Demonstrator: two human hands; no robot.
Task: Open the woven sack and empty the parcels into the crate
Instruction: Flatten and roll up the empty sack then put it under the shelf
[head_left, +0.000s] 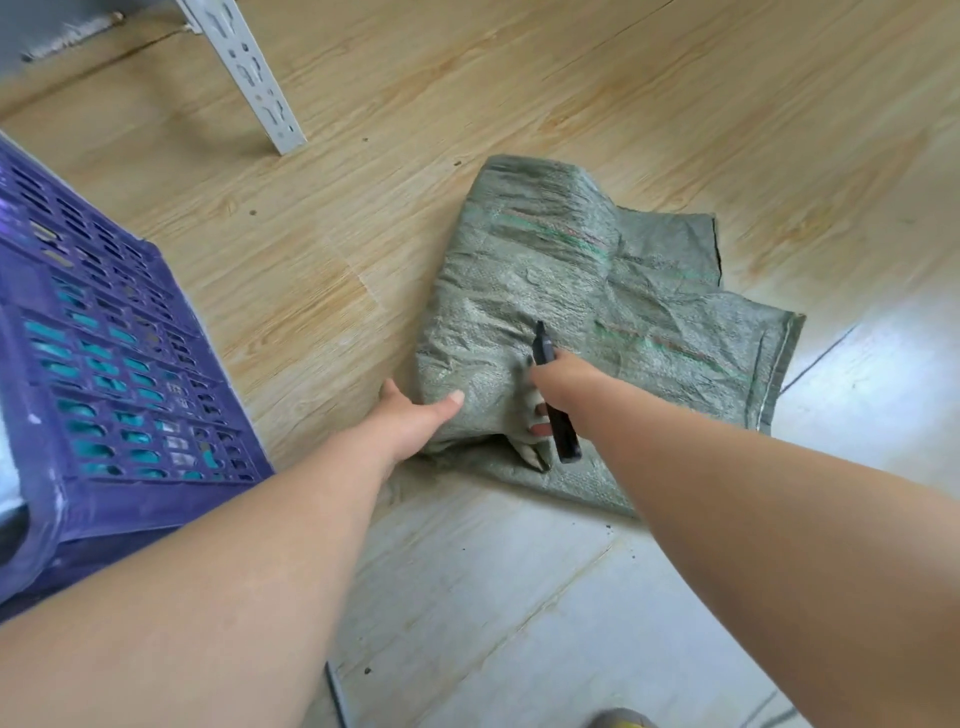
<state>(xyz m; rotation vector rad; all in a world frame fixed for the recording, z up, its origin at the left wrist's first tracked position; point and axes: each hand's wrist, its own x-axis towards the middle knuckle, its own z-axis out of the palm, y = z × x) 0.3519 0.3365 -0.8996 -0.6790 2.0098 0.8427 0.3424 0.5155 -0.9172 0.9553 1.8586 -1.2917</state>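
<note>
Presently, left hand presses, fingers spread, on the woven sack; right hand grips a black cutter beside the purple crate.

Crumpled green woven sack lies closed on floor, purple crate nearby.

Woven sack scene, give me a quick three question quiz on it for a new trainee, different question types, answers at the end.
1. True or false: the right hand holds a dark cutter over the green woven sack.
2. Which side of the sack is the purple crate on? A) left B) right C) behind it
3. Fill in: the left hand rests on the sack's near ______ corner.

Key: 1 true; 2 A; 3 left.
</note>
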